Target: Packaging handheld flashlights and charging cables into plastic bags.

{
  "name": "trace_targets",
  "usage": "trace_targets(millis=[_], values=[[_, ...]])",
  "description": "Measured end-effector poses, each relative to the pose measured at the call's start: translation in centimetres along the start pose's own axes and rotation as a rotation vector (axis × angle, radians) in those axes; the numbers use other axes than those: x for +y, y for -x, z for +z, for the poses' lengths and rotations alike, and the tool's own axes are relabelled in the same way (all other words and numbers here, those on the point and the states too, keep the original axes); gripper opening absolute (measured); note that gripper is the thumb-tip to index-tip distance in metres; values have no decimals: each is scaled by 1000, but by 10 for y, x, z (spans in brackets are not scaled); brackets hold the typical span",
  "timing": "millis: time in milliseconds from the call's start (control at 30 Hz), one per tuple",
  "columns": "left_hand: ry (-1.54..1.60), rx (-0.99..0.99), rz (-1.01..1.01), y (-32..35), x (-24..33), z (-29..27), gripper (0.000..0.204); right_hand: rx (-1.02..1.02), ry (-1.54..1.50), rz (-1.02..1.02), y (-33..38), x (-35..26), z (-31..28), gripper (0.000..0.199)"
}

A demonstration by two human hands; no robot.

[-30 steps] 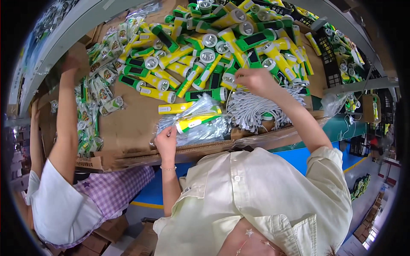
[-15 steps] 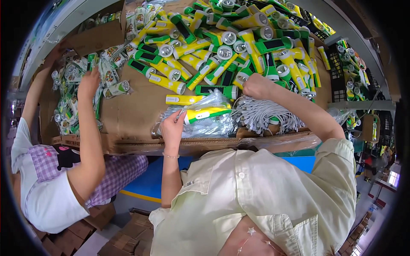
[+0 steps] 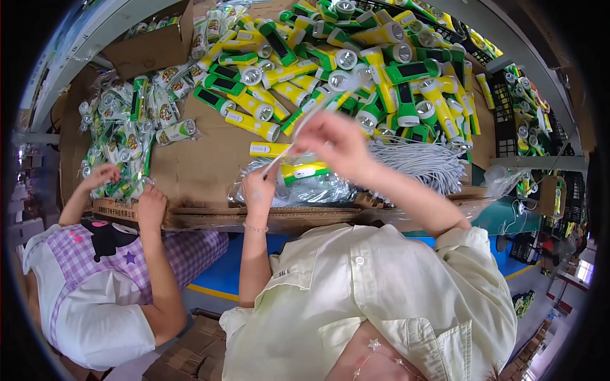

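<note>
A thin white cable (image 3: 284, 153) runs slantwise up from the fingertips of my left hand (image 3: 257, 189), which are pinched on its lower end. My right hand (image 3: 337, 145) is smeared by motion above the plastic bags; the cable passes at its thumb and fingers, closed on it as far as the blur shows. Just right of my left fingers a yellow and green flashlight (image 3: 306, 170) rests on clear plastic bags (image 3: 318, 192). Behind it lies another yellow flashlight (image 3: 267, 149). A bundle of white cables (image 3: 422, 166) lies to the right, below my right forearm.
A big heap of yellow and green flashlights (image 3: 381, 73) covers the cardboard (image 3: 190, 162) at the back. On the left, a co-worker's hands (image 3: 151, 206) are at a pile of bagged flashlights (image 3: 121, 140). A black crate (image 3: 506, 117) stands at the right.
My right hand has moved left from the cable bundle toward my left hand, and a white cable now stretches between them. The co-worker's hands have come down nearer the front edge.
</note>
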State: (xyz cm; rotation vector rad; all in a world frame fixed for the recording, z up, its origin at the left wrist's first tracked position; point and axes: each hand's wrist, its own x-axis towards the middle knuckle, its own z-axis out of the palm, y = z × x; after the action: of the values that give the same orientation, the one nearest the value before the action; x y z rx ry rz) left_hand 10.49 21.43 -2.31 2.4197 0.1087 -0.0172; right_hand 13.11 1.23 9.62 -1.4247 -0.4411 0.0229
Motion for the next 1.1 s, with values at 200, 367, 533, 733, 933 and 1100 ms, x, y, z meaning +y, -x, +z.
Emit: trace_targets(millis=[200, 367, 533, 733, 933, 1100], values=[[176, -4, -5, 2, -4, 4, 26, -428, 975, -383, 33, 88, -14, 8], [179, -3, -13, 6, -1, 5, 25, -653, 1658, -57, 40, 87, -34, 10], [387, -248, -229, 4, 11, -2, 22, -861, 1825, 149, 29, 83, -25, 5], [852, -264, -232, 10, -17, -5, 18, -335, 1275, -23, -6, 60, 6, 16], [750, -183, -179, 6, -16, -1, 9, -272, 1022, -277, 9, 109, 30, 13], [719, -172, -143, -1, -21, -16, 5, -351, 1068, -297, -7, 91, 18, 12]])
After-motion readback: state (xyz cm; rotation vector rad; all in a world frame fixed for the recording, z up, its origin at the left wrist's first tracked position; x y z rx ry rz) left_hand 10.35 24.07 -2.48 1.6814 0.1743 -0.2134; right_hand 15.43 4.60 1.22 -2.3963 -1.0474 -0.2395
